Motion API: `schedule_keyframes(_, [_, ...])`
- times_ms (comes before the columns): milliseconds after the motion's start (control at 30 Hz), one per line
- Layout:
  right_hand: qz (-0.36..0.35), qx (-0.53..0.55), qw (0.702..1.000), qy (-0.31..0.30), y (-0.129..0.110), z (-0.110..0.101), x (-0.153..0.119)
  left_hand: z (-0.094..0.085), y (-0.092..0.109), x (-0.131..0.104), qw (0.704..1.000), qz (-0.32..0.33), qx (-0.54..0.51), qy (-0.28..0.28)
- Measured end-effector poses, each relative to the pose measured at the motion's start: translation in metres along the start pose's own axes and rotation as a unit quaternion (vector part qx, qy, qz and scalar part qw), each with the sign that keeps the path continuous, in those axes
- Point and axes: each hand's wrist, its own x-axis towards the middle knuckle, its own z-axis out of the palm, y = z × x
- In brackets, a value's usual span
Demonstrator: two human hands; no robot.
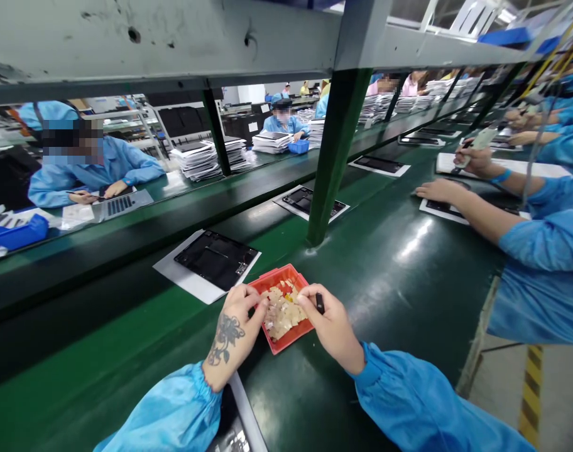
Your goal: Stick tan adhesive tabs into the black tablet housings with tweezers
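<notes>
We inspected the lower edge first: a dark panel (227, 422) with a pale border was cut off there, and our left sleeve (173, 408) covered part of it. The green post (331, 144) hid part of another dark panel (298, 199) farther along the bench (385, 282). At the right margin a co-worker (545, 213) in blue was cut off, one hand (477, 160) gripping a pale tool (479, 143). Across the bench the face of a seated person (126, 160) was blurred out.

The red tray (292, 339) sat on the bench between our hands, to the right of and nearer to us than a black panel (215, 258) on a white sheet (173, 270). It held a loose heap of pale scraps (281, 317) with a small yellow piece (288, 298) among them; the scraps were too small and jumbled to identify. Two blue containers stood across the way — a blue bin (20, 233) at far left and a small blue tray (298, 147). We could not make out what either held.

Our left hand (237, 323) was at the tray's left side, fingers curled; whether its fingertips pinched anything we could not tell. Our right hand (331, 320), at the right side, had thumb and fingers pressed together around a slim object with a black end (320, 303) — the rest was concealed by the hand.
</notes>
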Motion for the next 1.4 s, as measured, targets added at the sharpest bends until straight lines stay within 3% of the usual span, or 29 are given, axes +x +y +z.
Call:
schedule_keyframes(100, [-0.002,0.002,1.000,-0.012,-0.001,0.001,0.000,0.000,0.005,0.001,0.998,-0.001,-0.051,-0.039])
schedule_keyframes(233, [-0.010,-0.002,0.999,-0.048,-0.003,0.001,0.000,-0.004,0.012,-0.002,0.964,-0.093,-0.216,-0.123])
schedule_keyframes(400, [-0.015,-0.007,0.998,-0.068,-0.005,0.003,-0.002,-0.005,0.012,-0.005,0.928,-0.161,-0.313,-0.125])
schedule_keyframes(633, [-0.025,-0.019,0.997,-0.073,-0.004,0.002,-0.003,-0.007,0.015,-0.008,0.944,-0.123,-0.267,-0.148])
schedule_keyframes(800, [-0.026,-0.035,0.998,-0.037,-0.004,0.003,-0.004,-0.008,0.016,-0.008,0.955,-0.122,-0.242,-0.120])
schedule_keyframes(1000, [-0.065,-0.042,0.992,-0.098,-0.008,0.005,-0.005,-0.007,0.016,-0.009,0.965,-0.098,-0.216,-0.112])
schedule_keyframes(1400, [-0.070,-0.032,0.991,-0.109,-0.011,0.005,-0.006,-0.005,0.016,-0.012,0.967,-0.080,-0.213,-0.116])
